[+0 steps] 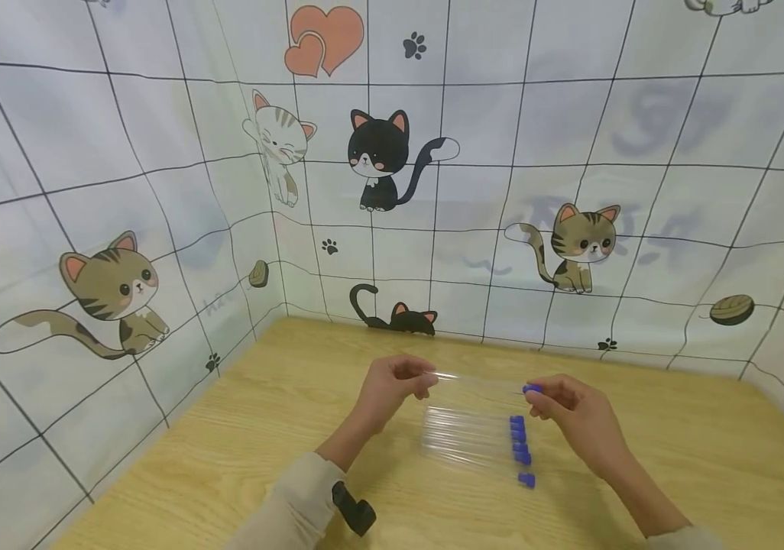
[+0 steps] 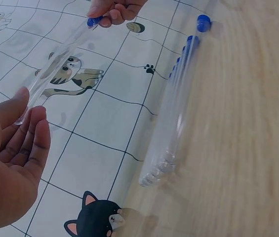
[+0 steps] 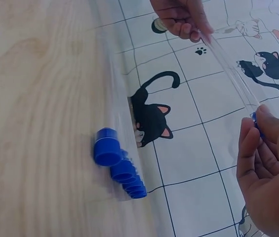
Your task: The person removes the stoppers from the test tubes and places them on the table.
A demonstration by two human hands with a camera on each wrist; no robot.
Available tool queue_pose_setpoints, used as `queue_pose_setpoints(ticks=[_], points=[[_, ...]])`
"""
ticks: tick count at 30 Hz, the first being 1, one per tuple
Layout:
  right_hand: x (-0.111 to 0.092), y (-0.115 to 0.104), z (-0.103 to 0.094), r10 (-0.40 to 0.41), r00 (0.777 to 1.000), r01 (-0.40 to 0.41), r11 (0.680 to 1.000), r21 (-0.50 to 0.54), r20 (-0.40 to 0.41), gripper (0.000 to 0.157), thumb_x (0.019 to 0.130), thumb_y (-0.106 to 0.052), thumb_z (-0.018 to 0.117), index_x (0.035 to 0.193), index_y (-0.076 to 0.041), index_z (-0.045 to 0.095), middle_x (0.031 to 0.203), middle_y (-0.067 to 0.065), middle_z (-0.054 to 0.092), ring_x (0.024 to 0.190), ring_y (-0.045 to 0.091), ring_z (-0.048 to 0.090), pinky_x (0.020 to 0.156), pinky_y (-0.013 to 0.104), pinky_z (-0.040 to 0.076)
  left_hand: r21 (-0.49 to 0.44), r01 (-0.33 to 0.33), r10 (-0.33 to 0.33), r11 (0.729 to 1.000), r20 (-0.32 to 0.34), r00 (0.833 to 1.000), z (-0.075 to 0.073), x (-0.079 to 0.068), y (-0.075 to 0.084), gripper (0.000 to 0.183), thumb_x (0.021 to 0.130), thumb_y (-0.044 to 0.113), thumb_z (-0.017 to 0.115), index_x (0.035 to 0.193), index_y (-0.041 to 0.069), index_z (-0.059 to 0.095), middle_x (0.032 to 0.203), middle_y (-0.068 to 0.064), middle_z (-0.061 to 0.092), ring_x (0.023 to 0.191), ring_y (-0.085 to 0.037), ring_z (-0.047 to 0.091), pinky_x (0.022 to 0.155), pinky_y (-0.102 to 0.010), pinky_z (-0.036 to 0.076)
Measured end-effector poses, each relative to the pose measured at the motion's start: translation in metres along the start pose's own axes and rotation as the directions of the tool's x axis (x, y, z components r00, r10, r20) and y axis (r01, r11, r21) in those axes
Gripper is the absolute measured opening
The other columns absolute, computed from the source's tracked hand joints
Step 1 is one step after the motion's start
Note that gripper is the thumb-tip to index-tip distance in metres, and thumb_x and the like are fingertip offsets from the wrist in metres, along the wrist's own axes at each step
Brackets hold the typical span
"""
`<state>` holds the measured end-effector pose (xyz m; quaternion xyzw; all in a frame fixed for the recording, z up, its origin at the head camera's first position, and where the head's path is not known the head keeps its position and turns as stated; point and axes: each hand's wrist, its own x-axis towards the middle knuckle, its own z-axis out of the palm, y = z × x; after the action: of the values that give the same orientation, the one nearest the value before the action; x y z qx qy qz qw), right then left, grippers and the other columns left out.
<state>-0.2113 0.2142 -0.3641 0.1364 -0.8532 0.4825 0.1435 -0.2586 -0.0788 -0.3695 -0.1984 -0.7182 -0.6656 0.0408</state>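
Between my two hands a clear test tube (image 2: 55, 64) with a blue cap is held up above the table. My left hand (image 1: 395, 388) pinches its rounded bottom end between thumb and fingers. At the other end, my right hand (image 1: 574, 416) pinches the blue cap (image 1: 532, 389). Below lies a row of several more clear capped test tubes (image 1: 468, 435), side by side on the wood, their blue caps (image 1: 519, 435) all facing right. The nearest blue cap (image 1: 526, 480) sits slightly apart from the others.
The wooden table (image 1: 241, 466) carries the row near its middle. A white curtain with cat drawings (image 1: 481, 114) hangs along the back and sides of the table. A black strap piece (image 1: 354, 510) is on the left sleeve.
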Motion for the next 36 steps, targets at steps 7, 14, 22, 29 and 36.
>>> queue_pose_setpoints(ticks=[7,14,22,29,36], points=[[0.008,-0.003,0.001,-0.077,0.996,0.076,0.997,-0.025,-0.041,0.026,0.092,-0.031,0.065,0.108,-0.011,0.066,0.083,0.003,0.069,0.074,0.014,0.064,0.060,0.027,0.050,0.023,0.003,-0.002,1.000,-0.036,0.999,0.000,0.006,0.012,0.019,0.085,0.010,0.073,0.101,0.001,0.071,0.076,-0.003,0.067,0.071,-0.028,0.063,0.065,-0.029,0.051],[0.011,0.000,0.002,-0.120,0.990,0.116,0.992,-0.047,-0.079,0.021,0.092,-0.029,0.066,0.106,-0.013,0.066,0.080,0.000,0.068,0.071,0.012,0.064,0.056,0.026,0.048,0.007,-0.043,0.043,0.999,-0.059,0.997,0.004,-0.007,0.034,0.015,0.085,0.005,0.071,0.098,-0.004,0.069,0.080,-0.012,0.068,0.069,-0.027,0.063,0.066,-0.029,0.052],[0.007,0.010,0.000,-0.096,0.991,0.095,0.995,-0.013,-0.095,0.023,0.091,-0.027,0.067,0.106,-0.010,0.067,0.081,0.005,0.068,0.068,0.013,0.063,0.050,0.027,0.042,-0.035,-0.054,0.052,0.998,-0.041,0.998,0.012,-0.008,0.027,0.015,0.084,0.003,0.072,0.096,-0.006,0.069,0.079,-0.008,0.068,0.067,-0.018,0.062,0.070,-0.038,0.054],[0.005,0.012,-0.003,-0.094,0.990,0.097,0.995,0.021,-0.110,0.024,0.090,-0.025,0.068,0.106,-0.007,0.068,0.081,0.004,0.068,0.069,0.013,0.063,0.049,0.027,0.041,-0.036,-0.074,0.073,0.997,-0.032,0.997,0.015,-0.007,0.028,0.019,0.083,0.002,0.073,0.098,-0.009,0.068,0.078,-0.011,0.068,0.067,-0.019,0.063,0.070,-0.039,0.054],[0.004,0.011,-0.003,-0.124,0.990,0.127,0.991,0.045,-0.069,0.021,0.091,-0.020,0.067,0.108,-0.007,0.068,0.081,0.005,0.068,0.070,0.015,0.063,0.058,0.026,0.049,-0.057,-0.043,0.042,0.997,-0.018,0.999,0.009,-0.009,0.029,0.019,0.083,0.000,0.072,0.098,-0.011,0.067,0.077,-0.009,0.068,0.064,-0.016,0.062,0.067,-0.031,0.053]])
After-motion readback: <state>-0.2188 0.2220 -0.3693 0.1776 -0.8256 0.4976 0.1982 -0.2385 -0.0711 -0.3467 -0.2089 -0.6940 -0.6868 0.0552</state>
